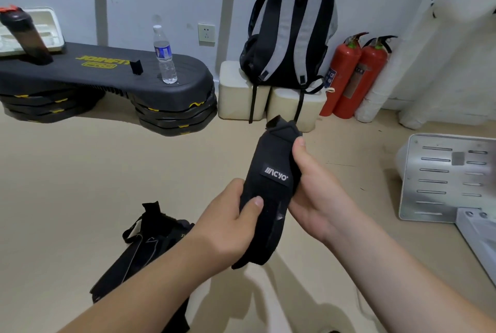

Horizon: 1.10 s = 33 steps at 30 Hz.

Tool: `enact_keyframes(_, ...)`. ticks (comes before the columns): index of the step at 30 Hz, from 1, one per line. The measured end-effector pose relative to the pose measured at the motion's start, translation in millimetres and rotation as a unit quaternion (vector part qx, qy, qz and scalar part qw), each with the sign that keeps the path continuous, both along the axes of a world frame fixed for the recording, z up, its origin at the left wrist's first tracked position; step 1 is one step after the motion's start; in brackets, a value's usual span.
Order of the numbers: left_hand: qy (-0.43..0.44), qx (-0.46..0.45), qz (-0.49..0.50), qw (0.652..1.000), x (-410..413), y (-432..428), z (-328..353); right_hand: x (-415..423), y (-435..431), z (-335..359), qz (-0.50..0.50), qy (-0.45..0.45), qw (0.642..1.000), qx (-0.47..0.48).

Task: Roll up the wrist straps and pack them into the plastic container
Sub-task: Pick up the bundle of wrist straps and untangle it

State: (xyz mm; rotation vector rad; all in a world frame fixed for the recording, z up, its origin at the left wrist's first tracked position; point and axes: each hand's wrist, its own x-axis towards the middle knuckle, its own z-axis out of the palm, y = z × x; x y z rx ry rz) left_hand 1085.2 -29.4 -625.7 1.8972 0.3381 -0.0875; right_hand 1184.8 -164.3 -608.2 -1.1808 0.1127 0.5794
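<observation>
Left hand (228, 222): near centre, fingers curled round the lower part of the strap (271, 161), thumb pressed on its front face. Right hand (319, 193): just right of the left hand, gripping the strap's middle from the right side, thumb along the edge, fingers behind the fabric. Strap: black, held above the floor (80, 171) between both hands, long axis running near to far, upper end folded to a point, white-lettered label (276, 174) facing up. Further straps (146, 241): a loose black heap on the floor, left of and below the left forearm, unrolled. Near right edge: a white moulded part (480, 233), touching a slotted metal plate (442, 177) beyond it. Far left: a black step platform (107, 75) on stacked risers, carrying a dark shaker (26, 37), a white tray (45, 24) and a clear water bottle (165, 56). Far centre: a black-and-grey backpack (290, 34) standing on white blocks (236, 91) against the wall. Far right of it: two red extinguishers (359, 75), side by side
</observation>
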Motion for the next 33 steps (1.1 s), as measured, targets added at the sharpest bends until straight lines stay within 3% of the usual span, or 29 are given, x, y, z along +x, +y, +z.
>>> enact_keyframes(5,-0.021,-0.006,0.012,1.0,-1.7,-7.3,8.6,-10.9,-9.5,-4.2,0.11,-0.046,0.984,-0.133)
enact_keyframes(11,0.011,-0.078,-0.017,0.997,-4.9,-25.5,3.2,-20.6,-27.8,-1.5,0.083,-0.09,0.984,-0.128)
enact_keyframes(15,0.054,-0.095,-0.084,0.99,-6.0,-36.8,-9.9,-27.8,-35.9,-1.1,-0.028,-0.108,0.987,-0.116)
enact_keyframes(18,0.102,-0.07,-0.148,0.981,-8.5,-38.8,-23.4,-21.7,-48.8,-2.1,-0.15,-0.089,0.981,-0.088)
enact_keyframes(22,0.164,0.014,-0.188,0.968,-18.0,-36.0,-53.8,-5.3,-69.4,-14.3,-0.23,-0.019,0.968,-0.101)
enact_keyframes(27,0.215,0.03,-0.145,0.965,-5.3,-21.1,-91.4,20.5,-75.1,-71.2,-0.216,0.097,0.956,-0.172)
enact_keyframes(33,0.27,-0.01,-0.081,0.959,7.0,-29.4,-168.0,53.5,-68.1,-151.2,-0.207,0.148,0.937,-0.24)
